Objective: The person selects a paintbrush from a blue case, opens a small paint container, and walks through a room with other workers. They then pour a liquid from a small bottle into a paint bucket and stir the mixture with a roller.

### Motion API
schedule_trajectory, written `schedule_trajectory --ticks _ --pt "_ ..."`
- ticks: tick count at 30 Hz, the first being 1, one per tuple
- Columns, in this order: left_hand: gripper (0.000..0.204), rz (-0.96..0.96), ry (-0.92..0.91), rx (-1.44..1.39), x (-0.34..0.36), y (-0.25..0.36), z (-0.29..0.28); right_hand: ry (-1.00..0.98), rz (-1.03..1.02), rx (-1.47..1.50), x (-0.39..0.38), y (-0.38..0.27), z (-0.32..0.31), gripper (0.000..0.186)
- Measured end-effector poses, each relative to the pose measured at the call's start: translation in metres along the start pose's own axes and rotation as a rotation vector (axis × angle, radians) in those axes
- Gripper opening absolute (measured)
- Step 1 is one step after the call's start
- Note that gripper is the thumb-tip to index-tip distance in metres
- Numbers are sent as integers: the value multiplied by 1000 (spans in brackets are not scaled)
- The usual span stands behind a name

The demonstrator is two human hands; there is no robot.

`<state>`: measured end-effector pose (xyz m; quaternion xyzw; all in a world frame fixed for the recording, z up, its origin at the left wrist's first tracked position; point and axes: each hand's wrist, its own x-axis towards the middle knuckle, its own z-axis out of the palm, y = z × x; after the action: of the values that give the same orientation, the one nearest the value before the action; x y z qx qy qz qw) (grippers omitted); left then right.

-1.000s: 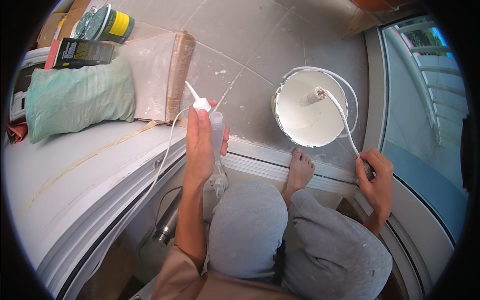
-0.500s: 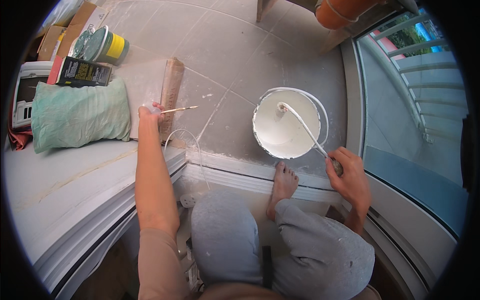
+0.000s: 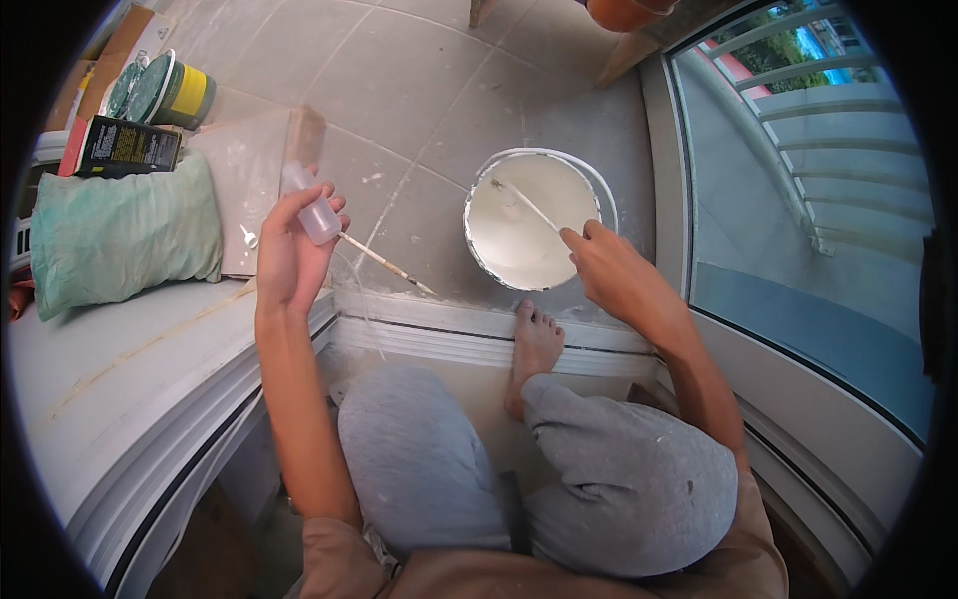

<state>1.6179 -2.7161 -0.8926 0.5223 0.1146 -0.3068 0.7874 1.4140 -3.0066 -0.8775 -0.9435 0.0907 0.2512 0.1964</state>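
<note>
My left hand (image 3: pixel 289 240) is closed around a small translucent plastic bottle (image 3: pixel 319 218). A thin, paint-smeared brush (image 3: pixel 389 267) juts from the same hand, down to the right. My right hand (image 3: pixel 621 275) grips a white-coated rod (image 3: pixel 529 205) partway along its shaft. The rod slants into a white bucket (image 3: pixel 482 262), with its tip at the far left of the off-white liquid (image 3: pixel 544 240). The bucket stands on the tiles just beyond my bare foot, its handle lying toward the back right.
A greenish stuffed sack (image 3: pixel 125 230), a dark box (image 3: pixel 130 147) and a green tub with a yellow band (image 3: pixel 185 95) sit at the left. A sliding-door track (image 3: pixel 439 334) crosses before my knees. Glass (image 3: pixel 798 319) stands at the right. An orange pot (image 3: pixel 629 12) is at the back.
My left hand has turned, bringing the bottle into clearer view, with the brush now pointing down right. My right hand has moved up and left over the bucket, and the rod's tip has shifted left.
</note>
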Motion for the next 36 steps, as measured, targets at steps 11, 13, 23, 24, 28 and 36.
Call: schedule_trajectory --ticks 11,13,23,24,28,36 --pt "49 4 -357 740 -48 -7 19 52 -111 -157 12 -4 25 26" --pt "49 -54 -411 773 -49 -11 16 124 -175 -220 12 -5 29 31" --pt "46 34 -478 1041 -46 -39 14 38 -73 140 -4 17 -2 36" --pt "45 49 -447 1127 -46 -39 14 71 -97 143 -12 20 -7 38" --pt "42 198 -394 1143 -41 -46 18 20 -1 267 -50 22 -29 38" --pt "39 424 -308 1116 -29 -59 25 110 162 574 -108 7 -58 38"
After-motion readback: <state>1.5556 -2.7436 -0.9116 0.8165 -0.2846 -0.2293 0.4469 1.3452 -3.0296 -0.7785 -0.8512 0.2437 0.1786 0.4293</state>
